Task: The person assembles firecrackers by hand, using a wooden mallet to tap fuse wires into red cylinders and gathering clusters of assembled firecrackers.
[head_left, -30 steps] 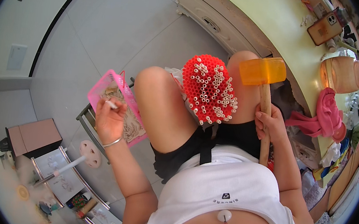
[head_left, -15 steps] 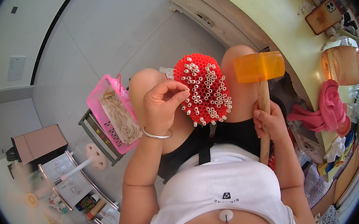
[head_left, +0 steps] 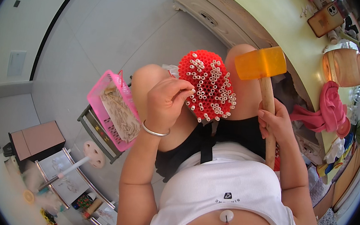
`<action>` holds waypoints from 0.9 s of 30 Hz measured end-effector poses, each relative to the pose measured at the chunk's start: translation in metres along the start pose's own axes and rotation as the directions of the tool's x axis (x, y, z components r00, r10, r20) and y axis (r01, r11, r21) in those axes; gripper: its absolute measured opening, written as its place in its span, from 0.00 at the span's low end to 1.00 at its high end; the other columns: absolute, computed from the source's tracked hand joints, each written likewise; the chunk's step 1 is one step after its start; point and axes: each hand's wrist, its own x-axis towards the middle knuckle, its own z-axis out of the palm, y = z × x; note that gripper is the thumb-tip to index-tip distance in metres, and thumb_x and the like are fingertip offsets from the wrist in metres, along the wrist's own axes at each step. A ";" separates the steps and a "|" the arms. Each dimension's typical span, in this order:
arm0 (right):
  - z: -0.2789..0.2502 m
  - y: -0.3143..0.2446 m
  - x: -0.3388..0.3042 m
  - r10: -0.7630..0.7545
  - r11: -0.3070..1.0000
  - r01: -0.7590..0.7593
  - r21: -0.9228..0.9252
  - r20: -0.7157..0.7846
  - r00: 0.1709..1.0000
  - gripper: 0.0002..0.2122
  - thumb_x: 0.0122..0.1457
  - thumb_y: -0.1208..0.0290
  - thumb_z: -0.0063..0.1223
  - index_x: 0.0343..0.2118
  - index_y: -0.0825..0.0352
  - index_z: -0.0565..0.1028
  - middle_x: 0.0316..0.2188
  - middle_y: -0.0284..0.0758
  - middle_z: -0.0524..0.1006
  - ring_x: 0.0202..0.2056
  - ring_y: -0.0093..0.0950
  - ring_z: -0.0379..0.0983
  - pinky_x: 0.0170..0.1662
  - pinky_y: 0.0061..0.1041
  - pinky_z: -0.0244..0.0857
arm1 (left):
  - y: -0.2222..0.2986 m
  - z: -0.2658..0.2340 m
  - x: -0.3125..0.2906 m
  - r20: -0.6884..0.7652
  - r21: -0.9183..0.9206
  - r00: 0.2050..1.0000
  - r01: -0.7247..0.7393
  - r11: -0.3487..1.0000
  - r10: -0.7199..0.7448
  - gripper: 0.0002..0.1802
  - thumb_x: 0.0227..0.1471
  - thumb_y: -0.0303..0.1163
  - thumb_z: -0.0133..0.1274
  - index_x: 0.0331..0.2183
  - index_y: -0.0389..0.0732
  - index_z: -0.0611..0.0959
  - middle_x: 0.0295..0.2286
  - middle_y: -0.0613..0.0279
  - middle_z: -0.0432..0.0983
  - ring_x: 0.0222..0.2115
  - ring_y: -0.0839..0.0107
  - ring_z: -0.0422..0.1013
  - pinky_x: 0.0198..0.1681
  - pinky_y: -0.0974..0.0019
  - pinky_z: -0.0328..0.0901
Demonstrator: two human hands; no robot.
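Observation:
A red, honeycomb-like bundle of narrow tubes (head_left: 186,65) rests between my knees, with several white tubes (head_left: 213,74) standing out of its holes. At the bundle's left edge my left hand (head_left: 163,101) is closed in a pinch. A small white tube end (head_left: 192,91) shows at its fingertips, mostly hidden by them. My right hand (head_left: 278,119) is wrapped round the wooden handle of a mallet (head_left: 260,63). Its translucent orange head is raised over my right thigh, right of the bundle and apart from it.
Left of my knee, a pink basket (head_left: 99,91) of loose pale sticks (head_left: 120,113) sits on a dark stool (head_left: 94,132). To the right, a pale table (head_left: 295,41) carries a phone (head_left: 325,20), an amber jar (head_left: 345,66) and a pink cloth (head_left: 323,110). A cabinet stands ahead.
My left hand stays pinched beside the bundle, its wrist bent slightly more. The bundle has shifted a little up and right in view. The mallet has barely moved.

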 end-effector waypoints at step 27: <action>0.035 -0.039 -0.038 -0.115 0.892 0.195 -0.407 0.214 0.970 0.14 0.55 0.80 0.59 0.43 0.72 0.70 0.21 0.29 0.72 0.14 0.14 0.67 0.17 0.16 0.61 | 0.022 -0.006 0.017 0.294 0.375 0.887 -0.449 0.811 0.356 0.08 0.39 0.20 0.55 0.28 0.37 0.83 0.22 0.56 0.73 0.28 0.56 0.71 0.31 0.58 0.67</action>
